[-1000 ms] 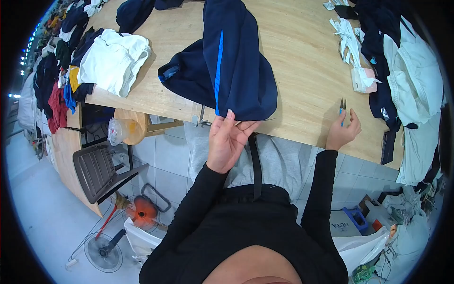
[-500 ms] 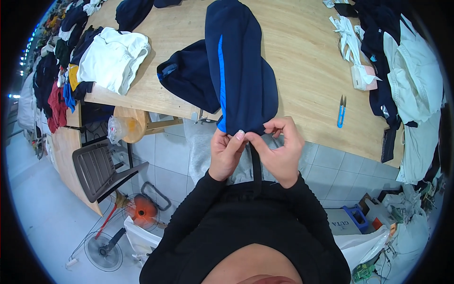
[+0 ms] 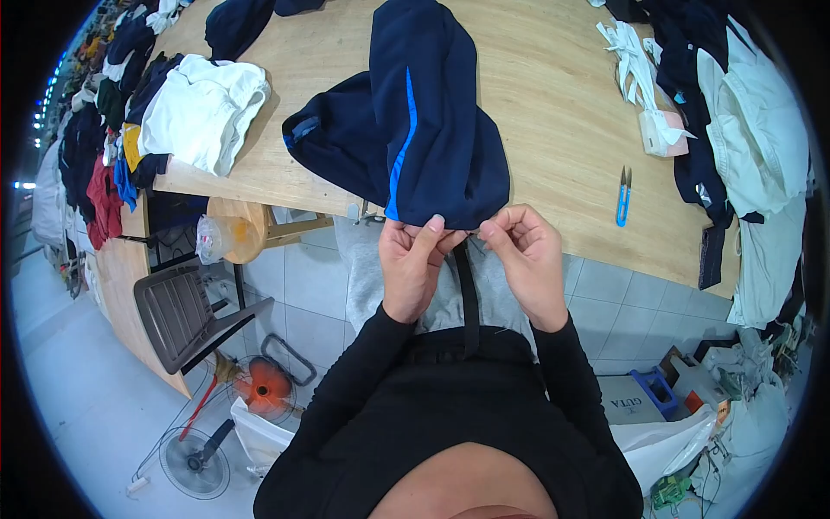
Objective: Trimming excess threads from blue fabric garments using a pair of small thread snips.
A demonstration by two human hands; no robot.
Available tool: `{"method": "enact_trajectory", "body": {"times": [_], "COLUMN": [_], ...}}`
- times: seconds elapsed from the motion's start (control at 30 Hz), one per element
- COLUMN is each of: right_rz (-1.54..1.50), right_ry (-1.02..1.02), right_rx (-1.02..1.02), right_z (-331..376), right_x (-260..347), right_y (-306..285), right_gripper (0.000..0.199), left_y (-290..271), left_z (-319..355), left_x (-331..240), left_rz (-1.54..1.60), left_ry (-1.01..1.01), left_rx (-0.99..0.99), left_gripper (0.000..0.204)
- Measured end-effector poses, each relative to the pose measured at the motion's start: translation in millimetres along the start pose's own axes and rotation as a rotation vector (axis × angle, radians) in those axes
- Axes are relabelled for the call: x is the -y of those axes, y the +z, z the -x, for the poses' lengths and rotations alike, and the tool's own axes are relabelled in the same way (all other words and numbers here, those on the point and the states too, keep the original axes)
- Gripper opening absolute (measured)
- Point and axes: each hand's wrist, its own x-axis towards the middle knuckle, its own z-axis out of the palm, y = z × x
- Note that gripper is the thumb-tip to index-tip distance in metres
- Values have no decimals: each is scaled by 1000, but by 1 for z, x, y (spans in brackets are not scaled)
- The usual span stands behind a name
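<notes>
A navy garment (image 3: 441,147) with a bright blue side stripe, apparently trousers, lies on the table, one leg pointing at me over the near edge. The other leg bends off to the left, its blue-lined opening showing. My left hand (image 3: 413,270) grips the hem, thumb on top and fingers beneath, by the lower end of the stripe. At the hem's right part, my right hand (image 3: 529,264) is closed in a pinch with thumb and forefinger. Its fingertips touch the edge; any thread between them is too small to see.
Blue thread snips (image 3: 623,199) lie on the right of the wooden table (image 3: 562,112). Beyond them are a tissue pack (image 3: 664,134), white strips (image 3: 635,65) and piled garments (image 3: 752,121). White folded clothing (image 3: 206,112) sits left, above a stool (image 3: 238,227) and chair (image 3: 177,311).
My right hand has moved right, away from my left, along the hem. The leg's end has shifted slightly away from me and spread wider, with the stripe now slanting more.
</notes>
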Motion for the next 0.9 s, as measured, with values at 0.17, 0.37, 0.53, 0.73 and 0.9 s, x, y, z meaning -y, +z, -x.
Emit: {"method": "enact_trajectory", "body": {"times": [0.17,0.37,0.53,0.73,0.9], "right_rz": [117,90,-24,62,118], "right_ry": [-99,-48,102,22,-50], "right_rx": [-79,-25,112,72,53], "right_z": [1,-3,3,10,14], "right_x": [3,-10,-4,3,2], "right_y": [16,21,11,7,12], "right_gripper": [12,11,12,14,13], "left_y": [6,7,-5,8,-6], "left_z": [0,5,6,12,5], "left_x": [7,8,8,17,19], "left_rz": [-14,-41,9,-90,-169], "left_ry": [7,1,7,184,205], "left_rx": [-25,-67,-62,-251,-137], "left_gripper": [35,37,42,42,34]}}
